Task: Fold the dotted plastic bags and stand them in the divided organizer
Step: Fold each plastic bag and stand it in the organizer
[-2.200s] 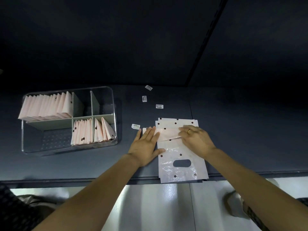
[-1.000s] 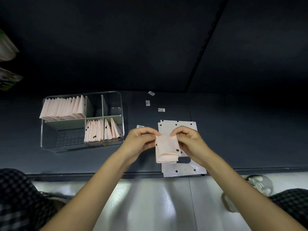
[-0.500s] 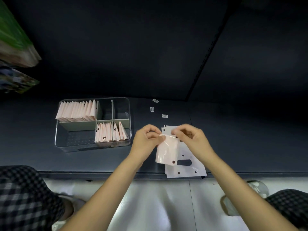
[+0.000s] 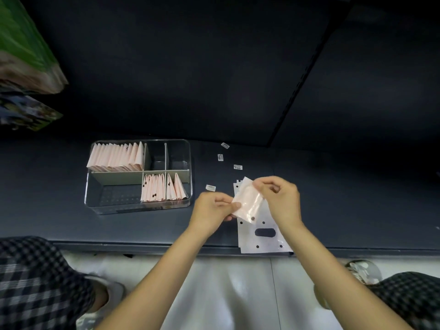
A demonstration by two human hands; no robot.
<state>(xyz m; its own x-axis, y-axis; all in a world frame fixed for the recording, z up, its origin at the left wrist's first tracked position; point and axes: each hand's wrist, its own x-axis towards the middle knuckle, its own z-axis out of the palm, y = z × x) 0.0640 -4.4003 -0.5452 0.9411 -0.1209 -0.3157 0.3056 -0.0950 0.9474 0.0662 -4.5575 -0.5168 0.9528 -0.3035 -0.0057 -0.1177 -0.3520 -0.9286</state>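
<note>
A clear divided organizer point(image 4: 138, 203) sits on the dark desk point(image 4: 333, 198), left of the hands. Its back-left compartment holds a long row of folded pink bags point(image 4: 116, 156) standing on edge, packed close. The two small back-right compartments look empty. In the front row, the wide left compartment shows only its dotted floor; the middle compartment is filled with upright folded bags point(image 4: 153, 188), and the front-right one holds a couple more point(image 4: 176, 189), leaning against each other.

Right of the organizer, both hands are raised just above the desk and share one folded dotted bag point(image 4: 247, 201). The left hand point(image 4: 214, 210) pinches its lower left corner between thumb and fingers; the right hand point(image 4: 279, 198) grips its upper right edge with curled fingers. The bag is tilted, glossy, with a dark dot near its lower end.

Beneath them lies a flat stack of unfolded dotted bags point(image 4: 262, 236), its handle cutout facing the near desk edge and its top partly hidden by the hands. Four small white labels point(image 4: 220, 157) lie scattered between organizer and stack. Checked fabric point(image 4: 35, 282) shows at the lower left.
</note>
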